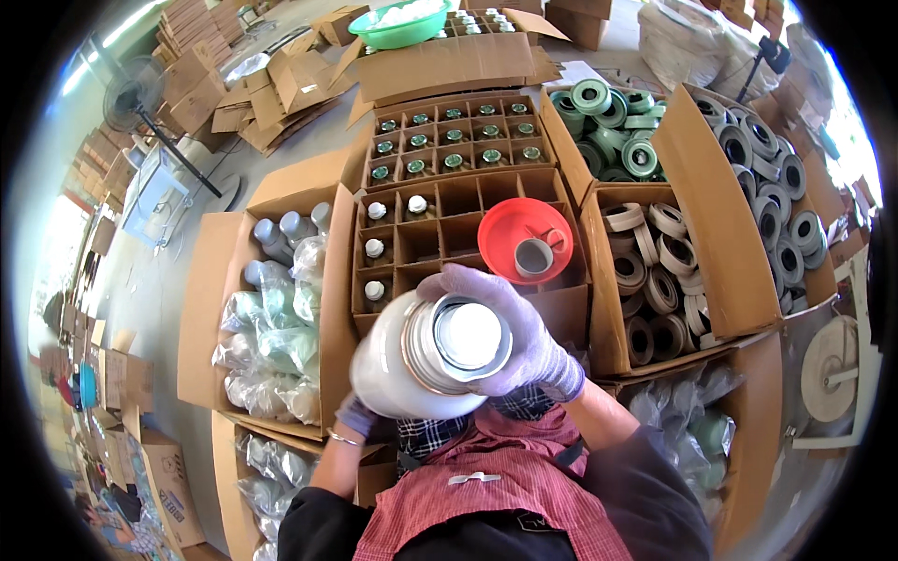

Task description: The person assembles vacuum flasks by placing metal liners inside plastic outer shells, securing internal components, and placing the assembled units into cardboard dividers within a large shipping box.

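In front of my chest is a large whitish-grey flask-like bottle (393, 360), tilted with its top toward the camera. A round white top (469, 335) sits inside its shiny grey collar. My gloved right hand (519, 332) wraps round the collar from the right. My gloved left hand (358, 418) is against the lower left side of the bottle, its fingers mostly hidden behind it. Just beyond, a red plastic bowl (500, 220) holding a grey cup-like piece (533, 258) rests on a divided carton (388, 307), where several white-topped bottles (374, 249) stand in cells.
Behind stands another divided carton (365, 179) with several glass-topped bottles. At left, a carton (201, 318) holds bagged bottles. Cartons at right hold beige rings (666, 218), green parts (639, 157) and grey rings (767, 208). A green basin (398, 35) and a fan (140, 93) are farther back.
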Motion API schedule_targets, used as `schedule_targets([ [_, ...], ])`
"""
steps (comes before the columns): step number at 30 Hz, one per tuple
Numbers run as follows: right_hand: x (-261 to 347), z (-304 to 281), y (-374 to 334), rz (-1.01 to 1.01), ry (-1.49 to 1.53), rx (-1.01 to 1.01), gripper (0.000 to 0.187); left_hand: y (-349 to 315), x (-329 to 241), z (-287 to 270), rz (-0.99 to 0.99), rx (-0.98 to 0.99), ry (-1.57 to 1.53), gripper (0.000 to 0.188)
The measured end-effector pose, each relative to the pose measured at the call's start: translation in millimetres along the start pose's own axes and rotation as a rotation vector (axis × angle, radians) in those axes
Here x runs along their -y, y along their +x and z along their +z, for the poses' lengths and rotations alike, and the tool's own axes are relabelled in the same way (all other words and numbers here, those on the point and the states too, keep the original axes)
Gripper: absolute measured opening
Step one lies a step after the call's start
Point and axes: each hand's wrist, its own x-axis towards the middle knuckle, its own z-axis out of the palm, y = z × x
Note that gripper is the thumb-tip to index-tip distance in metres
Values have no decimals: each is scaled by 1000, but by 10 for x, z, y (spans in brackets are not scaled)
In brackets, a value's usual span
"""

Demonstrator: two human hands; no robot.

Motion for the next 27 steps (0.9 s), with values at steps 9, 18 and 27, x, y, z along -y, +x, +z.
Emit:
schedule_targets([
  [9, -429, 364, -1164, 382, -362, -279, 86, 473, -850, -1116, 58, 318, 1114, 52],
  [18, -352, 225, -878, 459, -189, -760, 43, 289, -520, -924, 0, 478, 1136, 43],
  [27, -359, 572, -1115, 488, -157, -639, 39, 781, -943, -485, -39, 637, 1284, 31],
])
